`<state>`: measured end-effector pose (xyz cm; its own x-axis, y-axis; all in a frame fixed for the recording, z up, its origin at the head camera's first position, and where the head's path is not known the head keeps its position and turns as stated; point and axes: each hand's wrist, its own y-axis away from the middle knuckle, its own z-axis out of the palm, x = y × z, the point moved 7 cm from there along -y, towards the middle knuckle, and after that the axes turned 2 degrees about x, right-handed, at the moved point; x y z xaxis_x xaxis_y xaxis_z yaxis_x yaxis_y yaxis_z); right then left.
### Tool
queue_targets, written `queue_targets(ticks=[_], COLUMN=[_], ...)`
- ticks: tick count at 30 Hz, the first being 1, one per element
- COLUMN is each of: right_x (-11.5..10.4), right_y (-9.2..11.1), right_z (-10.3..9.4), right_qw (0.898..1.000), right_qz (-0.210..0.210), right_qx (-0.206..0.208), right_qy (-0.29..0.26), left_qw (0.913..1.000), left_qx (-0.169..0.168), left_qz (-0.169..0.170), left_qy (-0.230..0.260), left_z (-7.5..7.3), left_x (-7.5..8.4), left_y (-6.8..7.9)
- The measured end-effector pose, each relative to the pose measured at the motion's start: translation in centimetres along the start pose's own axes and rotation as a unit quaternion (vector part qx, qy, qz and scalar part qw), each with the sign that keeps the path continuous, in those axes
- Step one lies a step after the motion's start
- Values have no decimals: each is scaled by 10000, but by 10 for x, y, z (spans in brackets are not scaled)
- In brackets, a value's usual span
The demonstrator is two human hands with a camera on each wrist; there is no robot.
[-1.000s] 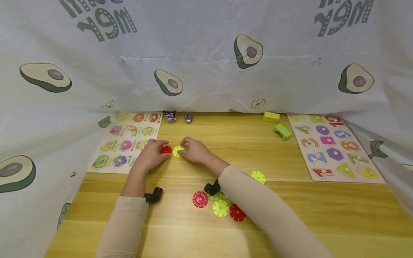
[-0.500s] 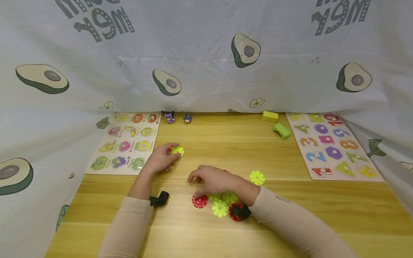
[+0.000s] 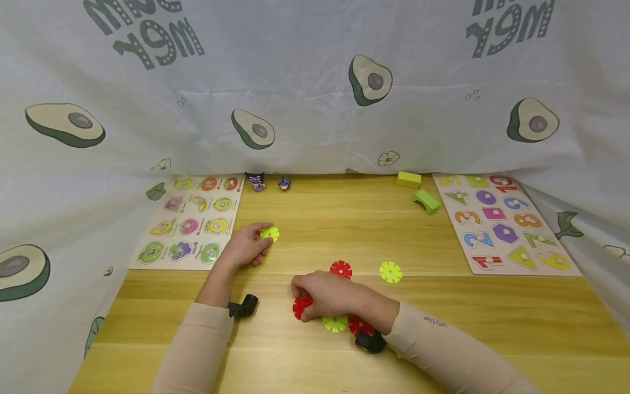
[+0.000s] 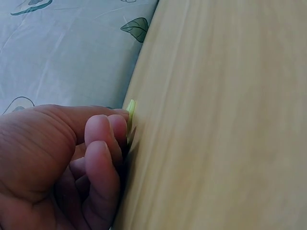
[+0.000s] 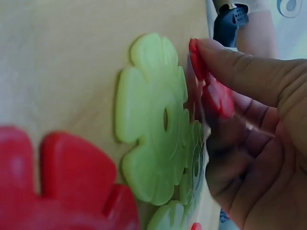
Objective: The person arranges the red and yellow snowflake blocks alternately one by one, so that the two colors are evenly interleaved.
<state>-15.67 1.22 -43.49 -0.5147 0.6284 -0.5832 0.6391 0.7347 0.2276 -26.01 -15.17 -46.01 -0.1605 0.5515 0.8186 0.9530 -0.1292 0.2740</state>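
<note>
My left hand (image 3: 248, 243) pinches a yellow-green flower-shaped building disc (image 3: 269, 234) between thumb and fingers. A sliver of a red disc shows beside it at the fingertips, the rest hidden by the hand. In the left wrist view, the yellow-green disc (image 4: 131, 111) stands edge-on at the fingertips, close over the table. My right hand (image 3: 327, 295) pinches a red disc (image 3: 302, 307) by its rim, thumb on one face. The right wrist view shows this red disc (image 5: 218, 96) tilted up beside flat yellow-green discs (image 5: 153, 117).
Around the right hand lie more discs: a red one (image 3: 340, 268), a yellow-green one (image 3: 335, 324) and another yellow-green one (image 3: 390, 272) farther right. Picture puzzle boards stand left (image 3: 189, 224) and right (image 3: 504, 224). Two blocks (image 3: 426, 201) and small figurines (image 3: 284, 183) sit by the curtain.
My right hand has left the yellow-green disc beside the left hand, come back to the pile and taken a red disc. The left hand now holds the yellow-green disc, nearly still.
</note>
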Motion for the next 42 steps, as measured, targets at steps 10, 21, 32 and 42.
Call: queue_targets(ticks=[10, 21, 32, 42], right_x=[32, 73, 74, 71], right_y=[-22, -71, -94, -65], right_z=[-33, -58, -62, -59], right_qw=[9784, 9464, 9505, 9578], right_qz=[728, 2139, 2432, 1689], right_qx=[959, 1614, 1483, 1340], right_qy=[-1681, -1802, -1244, -1902], left_qw=[9999, 9997, 9999, 9995], left_qx=[-23, -21, 9, -124], left_qz=[-59, -76, -33, 117], left_qy=[136, 240, 168, 263], left_z=[3, 3, 2, 6], left_x=[-2, -5, -4, 2], left_y=[0, 1, 0, 0])
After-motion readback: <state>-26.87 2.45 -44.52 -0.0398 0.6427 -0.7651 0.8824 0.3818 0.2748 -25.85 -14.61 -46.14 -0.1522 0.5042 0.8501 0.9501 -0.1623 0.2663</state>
